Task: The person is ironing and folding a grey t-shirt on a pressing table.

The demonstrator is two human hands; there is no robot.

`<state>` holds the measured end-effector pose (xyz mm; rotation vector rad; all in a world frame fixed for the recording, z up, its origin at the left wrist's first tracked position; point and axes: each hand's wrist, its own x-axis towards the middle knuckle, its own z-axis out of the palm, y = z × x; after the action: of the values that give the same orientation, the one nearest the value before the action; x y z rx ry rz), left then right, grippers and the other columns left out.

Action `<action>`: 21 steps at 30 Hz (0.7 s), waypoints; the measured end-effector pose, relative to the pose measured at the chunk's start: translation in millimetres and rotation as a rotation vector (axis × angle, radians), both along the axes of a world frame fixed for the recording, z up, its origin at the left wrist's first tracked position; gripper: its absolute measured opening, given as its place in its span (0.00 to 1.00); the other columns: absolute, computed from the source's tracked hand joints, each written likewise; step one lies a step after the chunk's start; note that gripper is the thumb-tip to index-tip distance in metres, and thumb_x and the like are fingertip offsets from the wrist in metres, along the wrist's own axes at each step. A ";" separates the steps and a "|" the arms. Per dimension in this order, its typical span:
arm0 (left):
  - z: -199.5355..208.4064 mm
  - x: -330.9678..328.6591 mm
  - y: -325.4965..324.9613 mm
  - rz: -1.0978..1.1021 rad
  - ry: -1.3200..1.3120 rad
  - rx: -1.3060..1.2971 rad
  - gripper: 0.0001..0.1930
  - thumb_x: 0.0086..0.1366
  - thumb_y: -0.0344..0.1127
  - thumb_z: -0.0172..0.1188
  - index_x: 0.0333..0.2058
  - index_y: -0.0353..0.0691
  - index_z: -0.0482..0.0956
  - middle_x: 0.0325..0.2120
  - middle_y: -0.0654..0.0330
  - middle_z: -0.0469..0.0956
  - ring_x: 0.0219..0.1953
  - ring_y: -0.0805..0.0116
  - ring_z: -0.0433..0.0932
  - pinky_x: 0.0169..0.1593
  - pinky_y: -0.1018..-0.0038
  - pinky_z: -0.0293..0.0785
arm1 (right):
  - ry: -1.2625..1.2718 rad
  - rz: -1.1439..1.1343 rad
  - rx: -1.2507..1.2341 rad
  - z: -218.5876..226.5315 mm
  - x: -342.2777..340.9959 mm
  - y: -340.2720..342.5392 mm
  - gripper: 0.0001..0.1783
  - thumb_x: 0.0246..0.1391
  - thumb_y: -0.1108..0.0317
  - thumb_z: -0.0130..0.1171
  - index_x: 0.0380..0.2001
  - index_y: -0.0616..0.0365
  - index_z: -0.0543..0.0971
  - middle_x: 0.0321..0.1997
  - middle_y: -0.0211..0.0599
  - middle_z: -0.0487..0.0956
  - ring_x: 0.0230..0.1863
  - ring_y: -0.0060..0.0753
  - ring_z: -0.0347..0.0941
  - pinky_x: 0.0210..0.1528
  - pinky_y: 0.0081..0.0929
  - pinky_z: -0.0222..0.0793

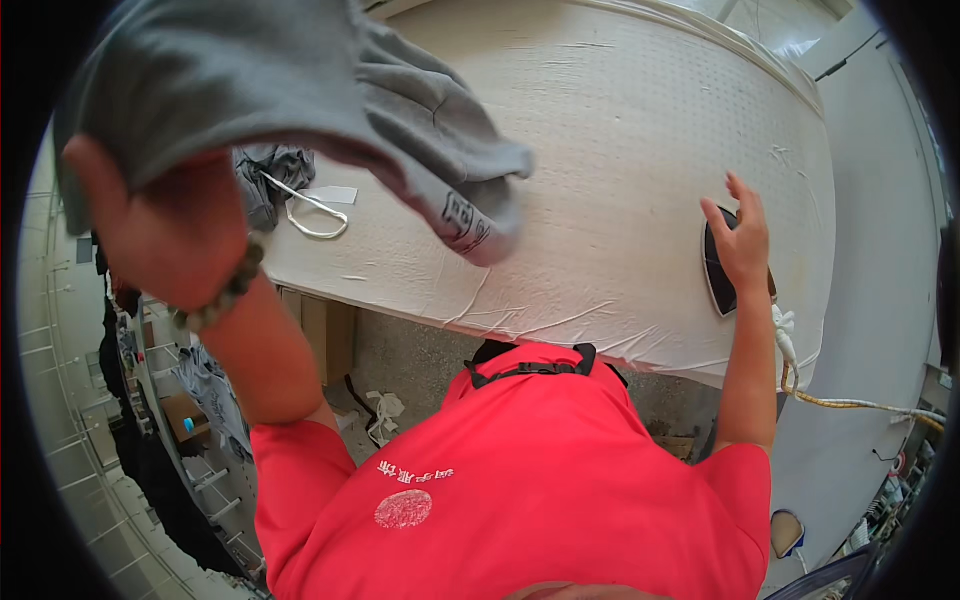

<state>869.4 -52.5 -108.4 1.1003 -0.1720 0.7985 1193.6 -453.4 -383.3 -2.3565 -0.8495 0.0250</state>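
My left hand, with a beaded bracelet at the wrist, is raised at the left and holds a grey garment. Its fingers are partly hidden by the cloth, while the thumb shows at the side. The garment hangs over the table to the right, ending in a slightly blurred part with a dark print. Over at the right, my right hand is above a dark iron, fingers apart and nothing in them. The iron lies on the cloth-covered ironing table, partly covered by that hand; whether they touch I cannot tell.
Beyond my left wrist lie a crumpled grey garment, a white cord and a white card. A cable runs from the iron to the right. Racks with hanging clothes stand at left; a cardboard box is under the table.
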 end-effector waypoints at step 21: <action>-250.4 -81.2 -57.4 0.618 0.694 -0.509 0.21 0.78 0.33 0.55 0.67 0.37 0.70 0.61 0.54 0.78 0.55 0.57 0.83 0.53 0.58 0.87 | 0.299 0.073 -0.073 -129.6 -135.0 50.7 0.20 0.54 0.58 0.72 0.37 0.66 0.81 0.22 0.36 0.80 0.23 0.34 0.80 0.28 0.33 0.77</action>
<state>788.2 -109.9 -358.8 0.8791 0.9480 0.8824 1058.6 -402.7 -512.9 -2.3093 -0.7965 0.4340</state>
